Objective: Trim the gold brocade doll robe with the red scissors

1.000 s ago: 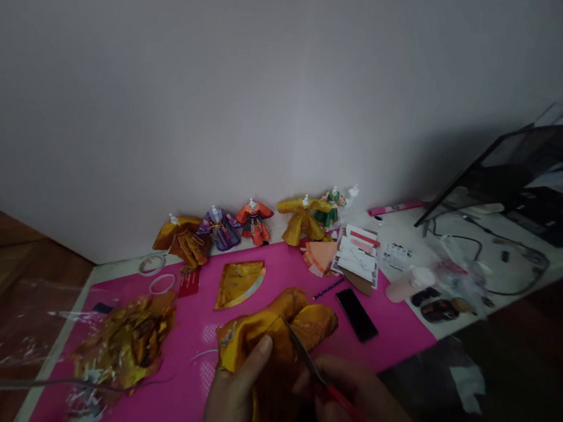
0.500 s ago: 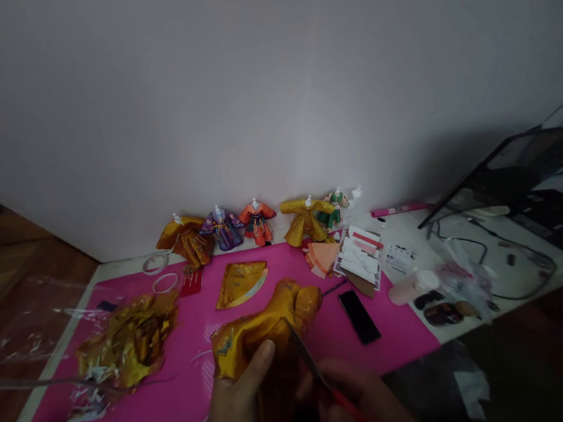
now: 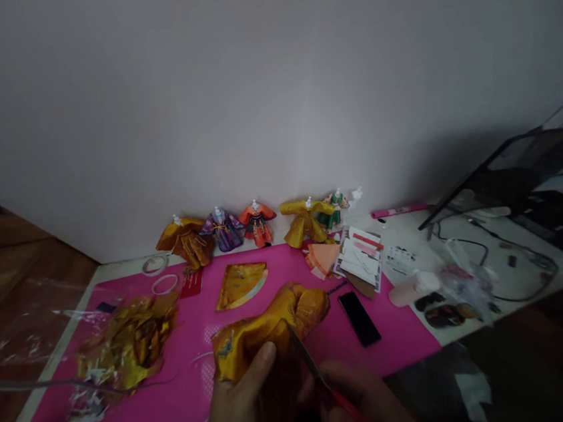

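My left hand (image 3: 245, 395) grips a shiny gold doll garment (image 3: 270, 317) from below left, its thumb pressed on the cloth. A small embroidered motif shows near the garment's left end, and its right end bunches into folds. In my right hand (image 3: 349, 403) is a pointed tool with a red handle (image 3: 353, 413). Its dark metal tip lies against the middle of the gold cloth, close to my left thumb. Whether the tool has one blade or two cannot be made out in the dim light. Behind the garment, a flat gold fabric piece (image 3: 241, 286) rests on the pink mat (image 3: 192, 336).
Dressed doll figures stand along the wall, among them an orange-robed one (image 3: 259, 222). A plastic bag of gold pieces (image 3: 131, 343) lies left. Rightward are a black phone (image 3: 359, 318), papers (image 3: 360, 256), a pale bottle (image 3: 414, 289) and a monitor (image 3: 512, 168).
The folded right end of the gold garment has shifted slightly right and down. Both hands and the red-handled tool stay almost in place.
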`<action>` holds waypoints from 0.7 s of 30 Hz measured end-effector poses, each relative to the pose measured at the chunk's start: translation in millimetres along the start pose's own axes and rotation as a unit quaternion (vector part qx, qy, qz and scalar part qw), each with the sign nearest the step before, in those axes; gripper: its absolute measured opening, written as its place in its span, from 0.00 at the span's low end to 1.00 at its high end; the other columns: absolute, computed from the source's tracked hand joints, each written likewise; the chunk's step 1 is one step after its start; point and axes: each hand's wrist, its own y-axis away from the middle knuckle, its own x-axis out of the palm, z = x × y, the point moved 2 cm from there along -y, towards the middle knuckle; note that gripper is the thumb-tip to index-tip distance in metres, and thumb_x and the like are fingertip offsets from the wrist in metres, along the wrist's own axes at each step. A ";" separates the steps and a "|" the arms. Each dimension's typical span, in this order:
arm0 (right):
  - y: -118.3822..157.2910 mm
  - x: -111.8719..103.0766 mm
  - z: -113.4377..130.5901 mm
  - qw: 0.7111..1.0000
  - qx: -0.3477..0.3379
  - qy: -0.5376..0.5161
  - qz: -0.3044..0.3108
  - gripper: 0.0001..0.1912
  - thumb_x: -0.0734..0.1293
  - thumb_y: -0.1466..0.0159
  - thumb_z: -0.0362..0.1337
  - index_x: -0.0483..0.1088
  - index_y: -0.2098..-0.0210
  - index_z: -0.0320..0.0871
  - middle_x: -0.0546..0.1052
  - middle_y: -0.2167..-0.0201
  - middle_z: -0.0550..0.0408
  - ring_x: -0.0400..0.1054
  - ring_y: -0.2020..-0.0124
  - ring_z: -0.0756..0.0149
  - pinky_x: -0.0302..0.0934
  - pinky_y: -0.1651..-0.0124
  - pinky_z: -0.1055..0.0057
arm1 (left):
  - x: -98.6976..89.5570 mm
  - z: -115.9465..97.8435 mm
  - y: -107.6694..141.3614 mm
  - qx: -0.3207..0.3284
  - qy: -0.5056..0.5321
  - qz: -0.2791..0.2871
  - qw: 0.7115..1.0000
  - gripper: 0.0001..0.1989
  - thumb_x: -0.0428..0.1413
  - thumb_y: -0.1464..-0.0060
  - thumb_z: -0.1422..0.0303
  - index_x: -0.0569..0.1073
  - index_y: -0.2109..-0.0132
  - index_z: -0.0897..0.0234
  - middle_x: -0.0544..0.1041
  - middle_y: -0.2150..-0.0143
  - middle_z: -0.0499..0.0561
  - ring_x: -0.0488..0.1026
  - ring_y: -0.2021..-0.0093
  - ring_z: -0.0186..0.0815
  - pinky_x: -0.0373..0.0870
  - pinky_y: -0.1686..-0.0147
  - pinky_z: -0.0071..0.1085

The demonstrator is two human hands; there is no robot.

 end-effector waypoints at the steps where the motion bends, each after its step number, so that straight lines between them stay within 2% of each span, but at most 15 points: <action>1: 0.1 0.0 -0.6 1.000 0.000 -0.001 0.002 0.26 0.66 0.38 0.61 0.77 0.62 0.42 0.79 0.67 0.51 0.73 0.65 0.59 0.64 0.64 0.67 | -0.3 0.2 -0.3 -0.002 -0.004 0.000 1.000 0.20 0.74 0.67 0.62 0.79 0.64 0.61 0.85 0.69 0.53 0.83 0.58 0.55 0.81 0.62 0.41; 9: -3.0 1.5 -1.0 1.000 -0.019 -0.011 0.012 0.26 0.65 0.37 0.60 0.75 0.64 0.42 0.78 0.68 0.51 0.72 0.67 0.61 0.64 0.63 0.67 | 6.2 0.9 0.1 -0.002 0.059 0.013 0.998 0.27 0.74 0.69 0.65 0.78 0.57 0.59 0.86 0.63 0.54 0.82 0.56 0.55 0.80 0.60 0.43; 15: -4.6 2.9 -3.8 1.000 -0.019 -0.017 0.014 0.25 0.66 0.38 0.60 0.75 0.65 0.43 0.76 0.71 0.53 0.70 0.70 0.63 0.63 0.67 0.67 | 7.3 -0.9 1.1 0.004 0.052 0.018 0.998 0.30 0.73 0.66 0.65 0.77 0.52 0.60 0.86 0.60 0.56 0.82 0.55 0.55 0.79 0.60 0.43; 18: -5.0 2.7 -6.3 1.000 -0.018 -0.020 0.014 0.24 0.69 0.40 0.60 0.76 0.66 0.44 0.76 0.72 0.54 0.71 0.71 0.62 0.64 0.68 0.67 | 5.7 -0.8 0.6 0.001 0.046 0.016 0.999 0.31 0.73 0.66 0.65 0.76 0.51 0.60 0.85 0.59 0.56 0.82 0.55 0.55 0.79 0.59 0.43; 21: -5.4 2.5 -6.9 1.000 -0.019 -0.018 0.010 0.26 0.67 0.39 0.61 0.76 0.65 0.44 0.76 0.71 0.52 0.71 0.69 0.60 0.65 0.66 0.66 | 4.3 -0.5 -0.4 0.004 0.048 0.009 0.999 0.31 0.74 0.67 0.65 0.76 0.51 0.59 0.86 0.60 0.56 0.82 0.55 0.54 0.79 0.58 0.43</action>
